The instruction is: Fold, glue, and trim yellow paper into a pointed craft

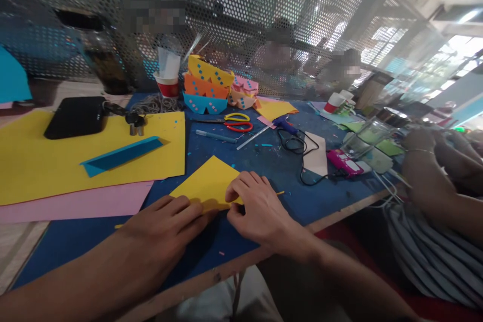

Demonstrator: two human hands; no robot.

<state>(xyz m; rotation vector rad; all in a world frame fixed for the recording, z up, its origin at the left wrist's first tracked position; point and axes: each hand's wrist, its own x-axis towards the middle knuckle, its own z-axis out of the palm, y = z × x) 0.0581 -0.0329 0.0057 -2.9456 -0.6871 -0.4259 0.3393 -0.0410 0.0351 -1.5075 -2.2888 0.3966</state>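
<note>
A piece of yellow paper [211, 178] lies on the blue table in front of me, one corner pointing away. My left hand [169, 221] is closed along its near left edge, fingers bent over the paper. On the near right edge, my right hand [256, 206] has its fingers curled with thumb and forefinger at the paper. Both hands pinch the near edge, which looks raised or folded. Beyond the paper lie a blue pen [215, 136] and scissors [237, 122] with yellow and red handles. A folded blue paper strip [123, 156] rests to the left.
At left are large yellow sheets [22, 161], a pink sheet [113, 201], a black phone [75, 116] and keys [136, 122]. Decorated paper shapes [206, 103] stand at the back. A glue gun [286, 124] and pink power strip [344, 162] with cords lie right, near another person's arm [426, 181].
</note>
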